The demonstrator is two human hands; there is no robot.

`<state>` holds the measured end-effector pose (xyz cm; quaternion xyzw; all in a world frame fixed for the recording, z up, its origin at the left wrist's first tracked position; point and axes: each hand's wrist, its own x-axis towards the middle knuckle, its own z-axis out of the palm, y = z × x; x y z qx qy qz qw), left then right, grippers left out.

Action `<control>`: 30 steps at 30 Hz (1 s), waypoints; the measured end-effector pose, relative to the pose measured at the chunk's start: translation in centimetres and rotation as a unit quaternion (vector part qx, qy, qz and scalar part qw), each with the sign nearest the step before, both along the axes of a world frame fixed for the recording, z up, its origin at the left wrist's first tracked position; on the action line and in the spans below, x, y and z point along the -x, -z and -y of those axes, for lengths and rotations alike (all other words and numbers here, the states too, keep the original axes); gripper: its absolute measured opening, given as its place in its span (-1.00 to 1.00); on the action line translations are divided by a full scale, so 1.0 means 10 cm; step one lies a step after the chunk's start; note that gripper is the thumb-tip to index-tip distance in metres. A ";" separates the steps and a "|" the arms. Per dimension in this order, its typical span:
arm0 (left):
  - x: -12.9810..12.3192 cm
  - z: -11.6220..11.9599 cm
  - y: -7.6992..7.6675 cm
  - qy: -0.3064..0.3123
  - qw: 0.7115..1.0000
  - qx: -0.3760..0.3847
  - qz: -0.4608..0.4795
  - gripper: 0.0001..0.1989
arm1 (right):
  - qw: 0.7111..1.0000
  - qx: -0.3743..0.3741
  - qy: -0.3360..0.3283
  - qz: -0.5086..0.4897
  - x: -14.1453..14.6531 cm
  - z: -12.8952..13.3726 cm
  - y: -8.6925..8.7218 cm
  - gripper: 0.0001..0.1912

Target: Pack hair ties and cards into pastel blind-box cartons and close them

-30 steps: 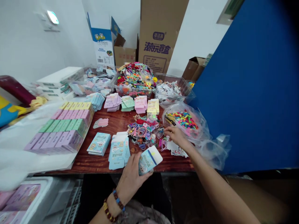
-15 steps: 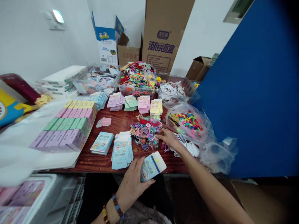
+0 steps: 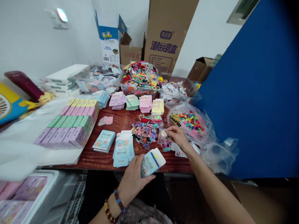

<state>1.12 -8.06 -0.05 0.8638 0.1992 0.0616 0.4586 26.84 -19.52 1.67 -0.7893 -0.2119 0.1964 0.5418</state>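
While the left hand curls closed around a flat blue box just past the table's front edge, the right hand pinches a small clear packet between its fingertips, right beside a tangle of coloured trinkets. The box looks light and stiff, so its long sides should give a firm hold. The packet looks soft and slippery, easiest taken by an edge. A stack of blue cards lies near the left hand on the wooden table.
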 end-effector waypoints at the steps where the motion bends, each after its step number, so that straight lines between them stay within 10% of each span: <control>1: 0.00 0.00 0.01 -0.001 1.000 0.001 0.001 -0.28 | 1.000 -0.004 0.000 0.000 0.01 0.01 0.01 -0.71; 17: -0.07 -0.32 -0.21 -0.084 0.987 0.133 0.015 -0.31 | 0.994 0.000 -0.105 0.018 0.14 0.08 -0.11 -0.76; 24: -0.43 -0.44 -0.39 0.213 0.969 -0.120 0.041 -0.40 | 0.987 0.053 -0.152 0.001 0.00 0.22 -0.17 -0.78; 30: -0.96 -0.37 -0.40 0.289 0.936 -0.201 0.012 -0.38 | 0.982 0.044 -0.183 0.029 -0.05 0.30 -0.26 -0.80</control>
